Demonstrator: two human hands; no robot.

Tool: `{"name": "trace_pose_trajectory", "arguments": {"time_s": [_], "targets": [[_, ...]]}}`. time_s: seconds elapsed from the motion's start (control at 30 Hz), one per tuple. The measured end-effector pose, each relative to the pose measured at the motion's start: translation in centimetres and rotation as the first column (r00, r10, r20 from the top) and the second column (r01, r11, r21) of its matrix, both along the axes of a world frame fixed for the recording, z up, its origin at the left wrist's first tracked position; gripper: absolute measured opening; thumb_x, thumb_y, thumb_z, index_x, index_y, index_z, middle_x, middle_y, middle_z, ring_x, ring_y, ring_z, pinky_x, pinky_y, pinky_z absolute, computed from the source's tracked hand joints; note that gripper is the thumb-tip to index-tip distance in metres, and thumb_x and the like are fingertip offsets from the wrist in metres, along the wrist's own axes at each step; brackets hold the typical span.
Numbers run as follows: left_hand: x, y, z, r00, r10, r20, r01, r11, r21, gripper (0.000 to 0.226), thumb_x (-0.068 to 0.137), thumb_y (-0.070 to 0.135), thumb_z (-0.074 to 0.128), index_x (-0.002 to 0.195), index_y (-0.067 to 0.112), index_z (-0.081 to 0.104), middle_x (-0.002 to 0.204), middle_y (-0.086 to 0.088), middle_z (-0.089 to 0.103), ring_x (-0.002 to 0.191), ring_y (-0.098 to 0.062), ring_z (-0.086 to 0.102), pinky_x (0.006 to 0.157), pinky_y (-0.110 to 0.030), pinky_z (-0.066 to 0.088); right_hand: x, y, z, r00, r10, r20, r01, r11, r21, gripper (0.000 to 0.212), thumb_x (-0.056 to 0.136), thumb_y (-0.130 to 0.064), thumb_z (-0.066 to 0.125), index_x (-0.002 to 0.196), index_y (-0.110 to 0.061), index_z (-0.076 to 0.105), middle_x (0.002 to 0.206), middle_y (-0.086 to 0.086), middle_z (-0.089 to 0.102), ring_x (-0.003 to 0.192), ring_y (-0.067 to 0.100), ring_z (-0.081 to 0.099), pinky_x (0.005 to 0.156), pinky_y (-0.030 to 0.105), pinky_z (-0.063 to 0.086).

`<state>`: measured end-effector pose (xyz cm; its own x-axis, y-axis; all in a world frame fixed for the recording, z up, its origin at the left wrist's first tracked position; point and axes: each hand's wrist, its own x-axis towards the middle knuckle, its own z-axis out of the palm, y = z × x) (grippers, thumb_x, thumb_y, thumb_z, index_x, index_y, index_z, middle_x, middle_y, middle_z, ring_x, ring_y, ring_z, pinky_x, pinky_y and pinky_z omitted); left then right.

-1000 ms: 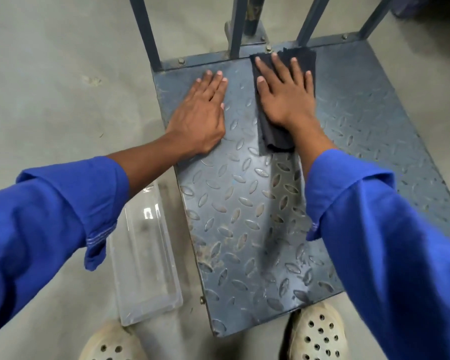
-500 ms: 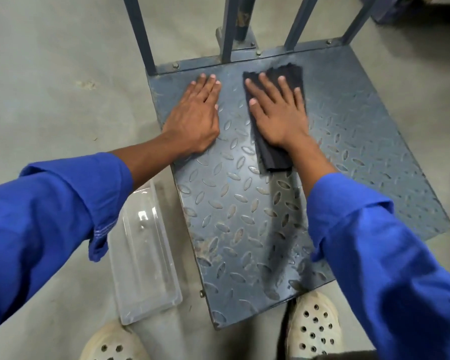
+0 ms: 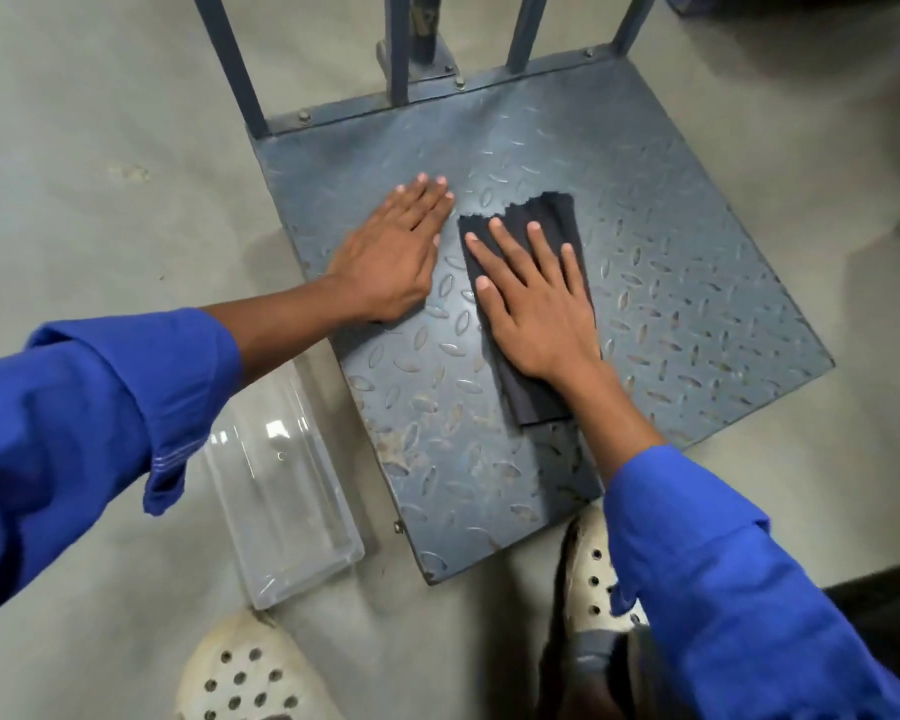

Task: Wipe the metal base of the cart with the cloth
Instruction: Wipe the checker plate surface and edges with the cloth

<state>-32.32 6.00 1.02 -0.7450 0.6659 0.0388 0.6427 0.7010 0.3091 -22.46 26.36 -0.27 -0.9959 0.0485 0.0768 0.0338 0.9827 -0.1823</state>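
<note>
Dark cloth (image 3: 533, 392) under right hand (image 3: 539, 309).

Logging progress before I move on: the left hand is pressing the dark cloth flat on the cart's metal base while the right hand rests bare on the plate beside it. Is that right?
Not quite: the hands are swapped. The head view shows the right hand pressing the dark cloth flat on the metal base, while the left hand rests bare on the plate beside it.

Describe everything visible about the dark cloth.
The cloth is dark, almost black fabric, folded into a long strip with a ragged far edge. It lies flat on the cart's grey tread-plate base, pressed down by the right hand with fingers spread. The left hand rests on bare metal beside it.
</note>
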Motion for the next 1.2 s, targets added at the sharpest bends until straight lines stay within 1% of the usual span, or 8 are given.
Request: {"name": "trace_pose_trajectory", "arguments": {"time_s": [0.07, 0.17, 0.3, 0.5, 0.7, 0.93, 1.1, 1.2], "targets": [[0.4, -0.1, 0.1, 1.000, 0.008, 0.003, -0.008, 1.000, -0.014, 0.066, 0.110, 0.034, 0.022, 0.169, 0.005, 0.019, 0.177, -0.015, 0.015, 0.165, -0.029, 0.008, 0.135, -0.040, 0.001, 1.1, 0.6, 0.0, 1.000, 0.010, -0.014, -0.010, 1.000, -0.009, 0.054, 0.110, -0.057, 0.025, 0.164, -0.052, 0.022, 0.174, -0.020, 0.018, 0.164, 0.019, 0.009, 0.132, 0.051, 0.005], [1.2, -0.3, -0.2, 1.000, 0.009, -0.006, -0.009, 0.999, -0.034, 0.068, 0.110, 0.038, 0.019, 0.169, 0.005, 0.015, 0.177, -0.016, 0.013, 0.166, -0.029, 0.006, 0.135, -0.041, 0.001, 3.1, -0.7, 0.5, 0.973, -0.230, 0.006, 0.229, 0.971, -0.074, 0.056, 0.108, -0.059, 0.027, 0.164, -0.051, 0.024, 0.175, -0.016, 0.019, 0.165, 0.022, 0.007, 0.132, 0.053, 0.002], [1.9, -0.3, 0.0, 1.000, 0.009, -0.004, -0.009, 0.999, -0.043, 0.067, 0.111, 0.037, 0.020, 0.169, 0.005, 0.013, 0.178, -0.015, 0.010, 0.166, -0.028, 0.004, 0.135, -0.041, 0.000, 7.3, -3.7, -0.2, 0.993, -0.118, -0.003, 0.118, 0.992, -0.042, 0.055, 0.109, -0.058, 0.030, 0.164, -0.050, 0.025, 0.175, -0.017, 0.020, 0.165, 0.020, 0.007, 0.132, 0.052, 0.002], [3.9, -0.4, -0.2, 1.000, 0.004, -0.004, -0.005, 0.998, -0.066, 0.071, 0.110, 0.043, 0.012, 0.170, 0.005, 0.007, 0.178, -0.015, 0.003, 0.166, -0.027, -0.002, 0.135, -0.041, -0.002, 5.4, 0.9, 0.2, 0.939, -0.341, 0.035, 0.343, 0.937, -0.068, 0.057, 0.109, -0.060, 0.024, 0.164, -0.051, 0.022, 0.176, -0.015, 0.017, 0.165, 0.022, 0.004, 0.132, 0.054, 0.001], [4.7, 0.1, -0.3, 1.000, 0.022, -0.017, -0.024, 0.998, -0.064, 0.072, 0.108, 0.043, 0.010, 0.169, 0.004, 0.007, 0.178, -0.015, 0.003, 0.166, -0.027, -0.002, 0.135, -0.043, -0.001, 10.9, -3.3, -0.2, 0.975, -0.222, -0.008, 0.221, 0.973, -0.070, 0.055, 0.111, -0.056, 0.031, 0.164, -0.046, 0.028, 0.175, -0.013, 0.022, 0.165, 0.021, 0.007, 0.132, 0.052, 0.002], [3.6, 0.8, -0.6, 0.998, 0.063, -0.008, -0.064, 0.996, -0.059, 0.069, 0.111, 0.042, 0.014, 0.170, 0.008, 0.004, 0.179, -0.011, -0.001, 0.166, -0.024, -0.007, 0.135, -0.041, -0.003, 3.9, 0.6, 0.1, 0.923, -0.381, 0.057, 0.385, 0.919, -0.089, 0.057, 0.109, -0.060, 0.023, 0.165, -0.051, 0.018, 0.176, -0.016, 0.012, 0.165, 0.021, -0.001, 0.131, 0.054, -0.003], [-0.4, 2.0, -0.2, 0.984, 0.178, -0.007, -0.178, 0.984, -0.013, 0.063, 0.114, 0.031, 0.022, 0.170, 0.006, 0.009, 0.179, -0.012, 0.003, 0.166, -0.025, -0.004, 0.134, -0.039, -0.004, 3.1, -3.1, 0.0, 0.994, -0.113, 0.003, 0.113, 0.992, -0.057, 0.055, 0.110, -0.056, 0.029, 0.165, -0.047, 0.025, 0.175, -0.014, 0.018, 0.165, 0.022, 0.007, 0.132, 0.054, 0.002], [-2.0, 2.7, -0.3, 0.983, 0.186, 0.000, -0.186, 0.982, -0.026, 0.063, 0.113, 0.031, 0.021, 0.170, 0.007, 0.006, 0.179, -0.011, 0.000, 0.166, -0.025, -0.006, 0.135, -0.040, -0.004, 5.2, -0.2, 0.1, 0.976, -0.215, 0.013, 0.216, 0.975, -0.052, 0.055, 0.110, -0.060, 0.027, 0.164, -0.050, 0.024, 0.175, -0.016, 0.018, 0.165, 0.019, 0.005, 0.132, 0.052, 0.002]]}}
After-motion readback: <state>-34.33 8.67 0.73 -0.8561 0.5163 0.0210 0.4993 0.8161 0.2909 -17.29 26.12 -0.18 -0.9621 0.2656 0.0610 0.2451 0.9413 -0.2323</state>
